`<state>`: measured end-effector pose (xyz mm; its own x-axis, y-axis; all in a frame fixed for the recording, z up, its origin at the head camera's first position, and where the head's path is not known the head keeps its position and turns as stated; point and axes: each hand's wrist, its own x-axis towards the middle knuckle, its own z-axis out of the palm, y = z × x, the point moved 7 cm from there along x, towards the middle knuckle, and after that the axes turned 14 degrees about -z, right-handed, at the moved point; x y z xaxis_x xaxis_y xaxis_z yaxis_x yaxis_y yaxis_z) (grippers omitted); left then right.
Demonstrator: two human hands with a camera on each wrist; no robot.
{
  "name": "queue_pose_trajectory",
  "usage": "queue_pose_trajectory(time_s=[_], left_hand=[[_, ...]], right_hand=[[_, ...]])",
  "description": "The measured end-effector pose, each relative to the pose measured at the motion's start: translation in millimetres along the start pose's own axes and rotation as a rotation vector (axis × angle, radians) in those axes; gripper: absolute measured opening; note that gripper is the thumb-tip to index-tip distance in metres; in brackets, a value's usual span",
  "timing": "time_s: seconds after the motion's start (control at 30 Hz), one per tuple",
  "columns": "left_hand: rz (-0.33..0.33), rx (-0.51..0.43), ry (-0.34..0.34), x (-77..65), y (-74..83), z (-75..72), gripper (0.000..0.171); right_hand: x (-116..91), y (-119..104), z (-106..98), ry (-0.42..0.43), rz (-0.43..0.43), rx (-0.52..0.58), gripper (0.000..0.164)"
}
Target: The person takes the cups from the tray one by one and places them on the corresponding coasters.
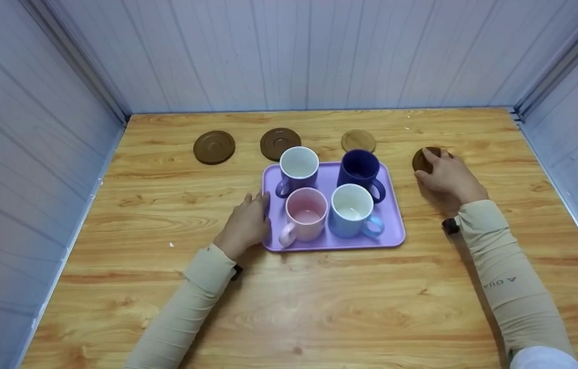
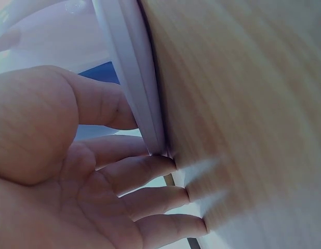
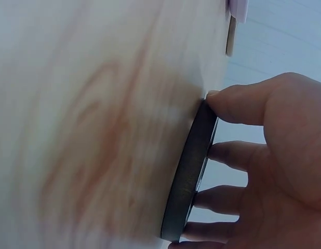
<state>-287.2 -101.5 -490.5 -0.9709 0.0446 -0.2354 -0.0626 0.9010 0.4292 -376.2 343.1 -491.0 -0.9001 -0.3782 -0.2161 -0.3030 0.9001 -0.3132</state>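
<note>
A lilac tray [image 1: 396,225] bears a pink mug [image 1: 306,212], a light blue mug [image 1: 351,211], a dark blue mug [image 1: 358,171] and a dark mug with a white inside [image 1: 299,166]. At the tray's left edge, my left hand [image 1: 248,223] grips the rim with thumb and forefinger; its other fingertips rest on the table in the left wrist view. Right of the tray, my right hand [image 1: 450,177] grips a round dark brown coaster [image 1: 422,160] from above. The right wrist view shows thumb and fingertips around the coaster's edge [image 3: 186,176], close to the tabletop.
Behind the tray lie two dark brown round coasters, one far left [image 1: 214,147], one nearer the middle [image 1: 280,144], and a light wooden coaster [image 1: 358,141]. White panel walls [image 1: 279,56] border the wooden table [image 1: 289,318] at the back and both sides.
</note>
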Motion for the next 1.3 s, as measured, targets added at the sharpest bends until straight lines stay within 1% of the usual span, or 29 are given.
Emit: queue_pose_trajectory(time_s=[0.23,0.4,0.77,1.0,1.3], left_hand=[[0.025,0.01,0.019,-2.1,0.5,-1.4,0.058],[0.021,0.003,0.023,-3.8,0.0,-2.3,0.059],[0.007,-0.018,0.018,-5.9,-4.1,0.4,0.056],[0.017,-0.02,0.026,-6.4,-2.8,-1.9,0.057],[0.043,-0.014,0.04,-3.7,1.8,-2.3,0.055]], right_hand=[[13,-2,-4,0.007,0.003,0.013,0.08],[24,-5,-5,0.013,-0.007,0.022,0.079],[46,-8,-9,0.014,0.004,0.049,0.079],[57,-5,-12,0.026,0.015,0.074,0.08],[66,2,-15,0.022,0.026,0.103,0.08]])
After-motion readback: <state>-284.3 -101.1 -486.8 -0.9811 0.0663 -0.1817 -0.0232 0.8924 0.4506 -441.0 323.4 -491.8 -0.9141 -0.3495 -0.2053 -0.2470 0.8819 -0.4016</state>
